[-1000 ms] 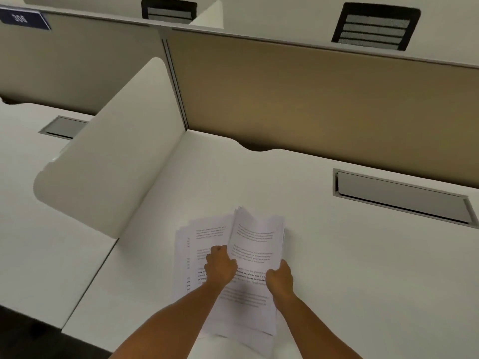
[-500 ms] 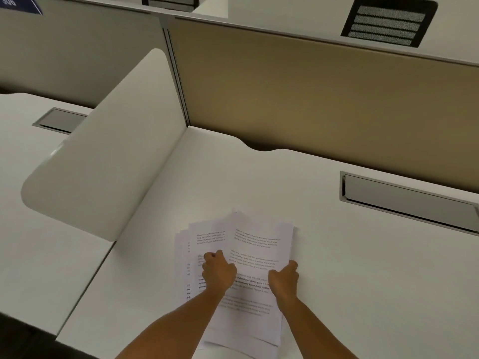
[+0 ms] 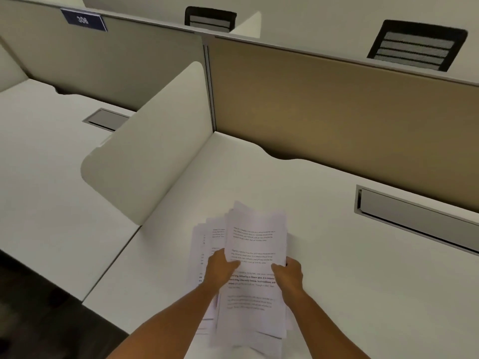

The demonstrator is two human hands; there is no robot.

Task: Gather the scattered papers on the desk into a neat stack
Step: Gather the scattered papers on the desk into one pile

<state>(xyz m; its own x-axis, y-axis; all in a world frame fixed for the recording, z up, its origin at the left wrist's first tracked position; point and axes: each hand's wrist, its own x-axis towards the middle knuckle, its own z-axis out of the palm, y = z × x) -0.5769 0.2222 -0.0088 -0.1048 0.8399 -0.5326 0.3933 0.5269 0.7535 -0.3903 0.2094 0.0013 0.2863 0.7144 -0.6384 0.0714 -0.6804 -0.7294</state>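
The loose bundle of white printed paper sheets (image 3: 255, 244) lay in the lower centre of the frame, on the white laminate desk top (image 3: 363, 281). The sheets were not squared: several edges fanned out at the left and at the near end, and the far end of the upper sheets curled up off the desk. My left hand (image 3: 220, 270) gripped the bundle's left edge, thumb lying on the printed face. My right hand (image 3: 289, 274) clasped the right edge, fingers curled round it and thumb on top. Both forearms entered from the bottom of the frame.

To the right of the papers, well apart, a grey metal cable-tray flap (image 3: 414, 216) was set into the desk. Behind the desk stood a tan fabric partition panel (image 3: 337, 107). To the left of the papers rose a white rounded side divider (image 3: 150, 156), with a neighbouring white desk (image 3: 39, 164) beyond it. At the upper left of the frame a dark blue number plate (image 3: 83, 19) was fixed to the grey partition; its figures were too blurred to confirm. Two black mesh chair backs (image 3: 416, 45) showed above the partitions.
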